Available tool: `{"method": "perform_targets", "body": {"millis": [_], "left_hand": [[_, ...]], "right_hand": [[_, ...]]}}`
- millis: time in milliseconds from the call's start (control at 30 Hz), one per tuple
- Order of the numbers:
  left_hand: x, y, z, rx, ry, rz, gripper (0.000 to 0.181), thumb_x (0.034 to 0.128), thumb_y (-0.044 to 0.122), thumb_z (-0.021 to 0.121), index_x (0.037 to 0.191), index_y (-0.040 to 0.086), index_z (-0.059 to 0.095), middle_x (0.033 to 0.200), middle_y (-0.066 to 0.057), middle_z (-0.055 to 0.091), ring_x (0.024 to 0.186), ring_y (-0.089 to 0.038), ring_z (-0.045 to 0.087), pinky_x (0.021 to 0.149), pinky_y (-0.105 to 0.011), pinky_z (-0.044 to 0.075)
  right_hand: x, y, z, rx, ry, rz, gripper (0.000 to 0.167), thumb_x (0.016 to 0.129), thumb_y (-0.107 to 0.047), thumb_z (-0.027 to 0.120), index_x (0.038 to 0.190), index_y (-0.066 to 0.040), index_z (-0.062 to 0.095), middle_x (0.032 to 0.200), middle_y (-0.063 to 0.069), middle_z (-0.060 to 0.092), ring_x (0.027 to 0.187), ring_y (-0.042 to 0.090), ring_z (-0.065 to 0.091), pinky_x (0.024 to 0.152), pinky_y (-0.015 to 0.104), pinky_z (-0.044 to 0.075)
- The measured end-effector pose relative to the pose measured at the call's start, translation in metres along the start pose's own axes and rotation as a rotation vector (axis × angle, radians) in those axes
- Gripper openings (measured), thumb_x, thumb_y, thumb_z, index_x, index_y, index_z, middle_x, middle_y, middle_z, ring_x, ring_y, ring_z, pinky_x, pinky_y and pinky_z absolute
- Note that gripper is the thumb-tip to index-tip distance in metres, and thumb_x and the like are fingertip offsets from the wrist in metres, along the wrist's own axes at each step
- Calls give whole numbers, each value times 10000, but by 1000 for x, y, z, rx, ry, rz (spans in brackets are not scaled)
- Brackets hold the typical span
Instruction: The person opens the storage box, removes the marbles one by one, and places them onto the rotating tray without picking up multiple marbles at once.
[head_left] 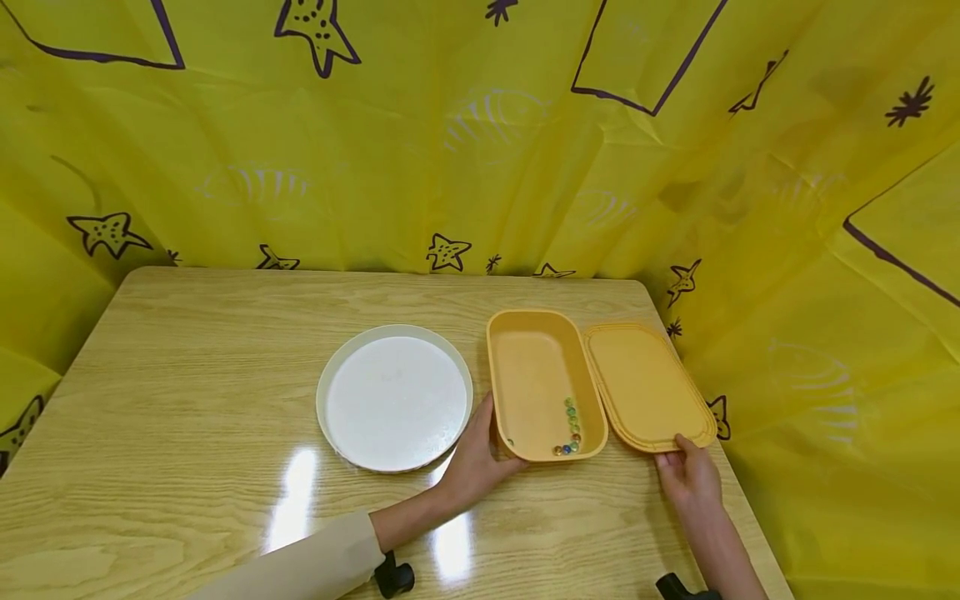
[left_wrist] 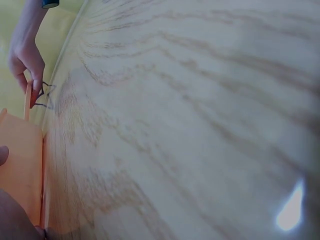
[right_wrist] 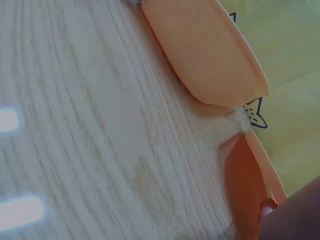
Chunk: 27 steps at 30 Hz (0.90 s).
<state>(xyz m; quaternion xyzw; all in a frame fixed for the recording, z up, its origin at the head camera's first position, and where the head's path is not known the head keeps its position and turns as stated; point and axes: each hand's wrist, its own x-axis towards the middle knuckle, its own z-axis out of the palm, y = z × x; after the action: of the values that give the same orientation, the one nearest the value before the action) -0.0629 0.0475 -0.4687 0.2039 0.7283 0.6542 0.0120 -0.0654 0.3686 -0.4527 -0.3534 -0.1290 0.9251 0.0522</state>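
An orange plastic box (head_left: 528, 358) stands on the table with several small glassy marbles (head_left: 574, 423) along its near right inner edge. The left hand (head_left: 474, 462) holds the box at its near left corner, thumb along the left side and fingers at the near wall. To the right of the box lies its flat orange lid (head_left: 648, 383), whose near edge sits a little off the table. The right hand (head_left: 692, 477) pinches that near edge. In the right wrist view, the lid (right_wrist: 245, 185) shows its shaded underside, and a fingertip touches its rim.
A round white tray (head_left: 396, 404) with a pale rim stands left of the box, close to the left hand. The wooden table (head_left: 187, 417) ends at a yellow patterned curtain (head_left: 405, 167) at the back and on the right, near the lid.
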Motion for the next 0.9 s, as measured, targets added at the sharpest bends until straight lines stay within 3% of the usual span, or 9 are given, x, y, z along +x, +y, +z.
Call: {"method": "perform_targets", "body": {"millis": [67, 200, 300, 467, 600, 733, 900], "left_hand": [[0, 3, -2, -10, -7, -8, 1002, 795, -10, 831, 1566, 45, 194, 1459, -252, 370, 1275, -444, 447, 1015, -457, 461], [0, 7, -3, -23, -14, -37, 985, 803, -7, 827, 1563, 33, 201, 1473, -235, 370, 1289, -427, 449, 1020, -490, 452], [1, -2, 0, -23, -11, -38, 1008, 793, -25, 828, 1570, 51, 190, 1472, -259, 362, 1286, -423, 451, 1013, -503, 454], [1, -25, 5, -4, -11, -47, 1055, 791, 15, 846, 1587, 135, 164, 1495, -208, 354, 1302, -357, 452, 1014, -494, 455], [2, -34, 6, 17, -20, -56, 1059, 799, 76, 856, 1592, 131, 156, 1510, -150, 354, 1317, -288, 446, 1029, -452, 452], [2, -34, 5, 44, -21, -50, 1043, 800, 82, 853, 1588, 95, 169, 1518, -147, 351, 1326, -274, 437, 1042, -447, 439], [3, -32, 5, 68, -26, -50, 1027, 796, 66, 843, 1581, 73, 180, 1512, -154, 360, 1317, -275, 445, 1042, -435, 437]], "right_hand": [[1, -2, -2, -8, 22, 11, 597, 1069, -24, 337, 1546, -365, 222, 1372, -132, 487, 1368, -61, 269, 1109, 175, 263], [1, -4, -4, -103, 5, 39, 635, 1072, -36, 314, 1580, -356, 110, 1522, -166, 286, 1401, -45, 212, 1128, 189, 227], [-2, -6, -6, -227, -22, 63, 638, 1088, -106, 269, 1580, -381, -30, 1587, -194, 70, 1441, -32, 114, 1152, 212, 174], [-7, -9, -6, -372, -36, 75, 629, 1100, -201, 218, 1544, -359, -199, 1625, -150, -108, 1476, 39, -28, 1176, 249, 134], [-11, -11, -6, -444, -56, 68, 660, 1101, -238, 210, 1491, -304, -317, 1592, -120, -274, 1471, 88, -138, 1181, 251, 115], [-14, -12, -8, -544, -77, 56, 646, 1101, -237, 182, 1483, -277, -337, 1588, -51, -312, 1483, 149, -139, 1184, 267, 141], [-17, -14, -15, -683, -55, 31, 601, 1095, -242, 148, 1530, -234, -268, 1625, 44, -178, 1502, 196, -27, 1172, 281, 218]]}}
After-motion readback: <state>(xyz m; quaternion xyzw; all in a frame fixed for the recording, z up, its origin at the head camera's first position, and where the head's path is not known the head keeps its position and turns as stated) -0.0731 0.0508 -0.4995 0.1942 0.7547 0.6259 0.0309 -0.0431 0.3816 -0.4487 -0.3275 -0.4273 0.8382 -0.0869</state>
